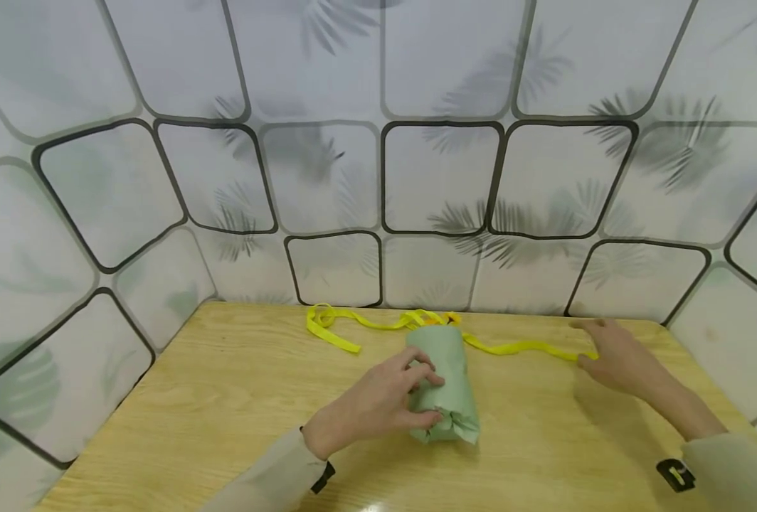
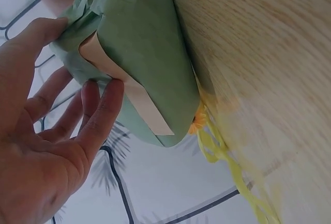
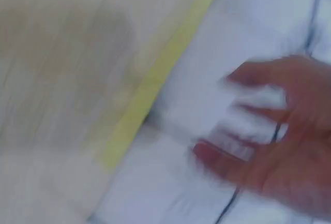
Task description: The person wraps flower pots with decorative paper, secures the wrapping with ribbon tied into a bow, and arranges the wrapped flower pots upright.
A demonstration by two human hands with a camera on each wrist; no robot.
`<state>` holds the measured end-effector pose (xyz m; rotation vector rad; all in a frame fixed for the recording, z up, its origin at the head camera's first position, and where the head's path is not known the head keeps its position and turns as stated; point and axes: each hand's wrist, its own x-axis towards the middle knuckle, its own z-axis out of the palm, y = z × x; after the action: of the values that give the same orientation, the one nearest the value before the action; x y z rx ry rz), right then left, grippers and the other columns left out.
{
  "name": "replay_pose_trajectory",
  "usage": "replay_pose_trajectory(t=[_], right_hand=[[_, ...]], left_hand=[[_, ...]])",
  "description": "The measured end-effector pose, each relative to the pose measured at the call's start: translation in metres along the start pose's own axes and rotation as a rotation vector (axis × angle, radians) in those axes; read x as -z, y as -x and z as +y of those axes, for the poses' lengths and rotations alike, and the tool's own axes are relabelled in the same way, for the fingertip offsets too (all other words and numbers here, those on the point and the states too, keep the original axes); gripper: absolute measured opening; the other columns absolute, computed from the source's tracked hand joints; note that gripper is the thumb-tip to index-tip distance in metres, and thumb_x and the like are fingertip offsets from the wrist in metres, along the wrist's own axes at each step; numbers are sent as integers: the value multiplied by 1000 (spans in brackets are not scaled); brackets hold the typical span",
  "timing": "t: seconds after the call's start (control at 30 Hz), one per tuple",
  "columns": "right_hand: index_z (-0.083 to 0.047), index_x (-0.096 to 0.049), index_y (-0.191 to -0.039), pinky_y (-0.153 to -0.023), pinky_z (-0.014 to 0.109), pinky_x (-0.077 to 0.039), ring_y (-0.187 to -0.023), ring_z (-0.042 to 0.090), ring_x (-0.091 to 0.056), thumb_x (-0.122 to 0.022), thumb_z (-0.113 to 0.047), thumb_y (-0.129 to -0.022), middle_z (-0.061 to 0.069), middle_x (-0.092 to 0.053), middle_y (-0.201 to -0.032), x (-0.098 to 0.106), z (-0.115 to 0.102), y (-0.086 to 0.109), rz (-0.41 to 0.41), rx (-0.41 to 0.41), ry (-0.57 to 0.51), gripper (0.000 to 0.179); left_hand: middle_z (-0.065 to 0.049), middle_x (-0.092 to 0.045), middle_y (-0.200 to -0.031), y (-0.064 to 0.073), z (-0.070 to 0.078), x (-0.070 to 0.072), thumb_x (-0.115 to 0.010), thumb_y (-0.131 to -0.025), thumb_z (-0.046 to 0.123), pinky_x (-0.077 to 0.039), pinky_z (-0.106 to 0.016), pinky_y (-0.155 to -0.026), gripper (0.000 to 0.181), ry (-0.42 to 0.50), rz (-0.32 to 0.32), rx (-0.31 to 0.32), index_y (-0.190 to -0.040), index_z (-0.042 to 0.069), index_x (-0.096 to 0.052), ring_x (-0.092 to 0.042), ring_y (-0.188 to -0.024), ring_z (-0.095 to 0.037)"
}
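Observation:
A bundle wrapped in pale green paper (image 1: 452, 363) lies on the table, its crumpled end towards me. My left hand (image 1: 385, 398) holds it from the left, fingers bent over its side and thumb at the crumpled end. In the left wrist view, the fingertips touch the paper beside a light brown strip (image 2: 139, 100). An orange flower (image 1: 452, 319) pokes out at the far end, where yellow ribbon (image 1: 519, 347) is gathered, with tails running left and right. My right hand (image 1: 622, 359), fingers spread and loosely bent, is beside the right tail's end; the right wrist view is blurred and shows nothing held.
The wooden table (image 1: 225, 398) meets a patterned fabric wall (image 1: 334, 270) along its back edge, with more of this wall at both sides. A looped left tail of the ribbon (image 1: 321, 331) lies near the back edge.

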<state>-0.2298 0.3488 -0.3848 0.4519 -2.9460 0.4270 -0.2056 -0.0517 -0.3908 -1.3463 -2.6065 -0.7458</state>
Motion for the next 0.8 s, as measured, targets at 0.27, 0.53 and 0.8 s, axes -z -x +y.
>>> replay_pose_trajectory(t=[0.27, 0.53, 0.8], right_hand=[[-21, -60, -141, -78, 35, -61, -113, 28, -65, -88, -28, -82, 11, -57, -141, -43, -128, 13, 191, 448, -266, 66], [-24, -71, -116, -83, 49, -59, -115, 32, -60, -96, -33, -69, 9, -63, -131, -70, -161, 8, 312, 436, -168, 55], [-22, -67, -99, -74, 40, -59, -100, 25, -57, -98, -36, -66, 4, -65, -118, -73, -182, 3, 322, 337, -32, 48]], left_hand=[[0, -60, -126, -3, -4, -2, -82, -89, 29, -54, -14, -84, 38, 155, -25, 41, -118, 12, -64, -64, -95, -4], [-3, -56, -135, -3, -17, 1, -78, -92, 16, -56, -19, -92, 30, 455, -104, 98, -115, 10, -61, -61, -105, -7], [-6, -67, -129, -6, -57, 20, -65, -101, 21, -61, -33, -82, 23, 582, -49, 286, -122, 15, -67, -70, -105, -21]])
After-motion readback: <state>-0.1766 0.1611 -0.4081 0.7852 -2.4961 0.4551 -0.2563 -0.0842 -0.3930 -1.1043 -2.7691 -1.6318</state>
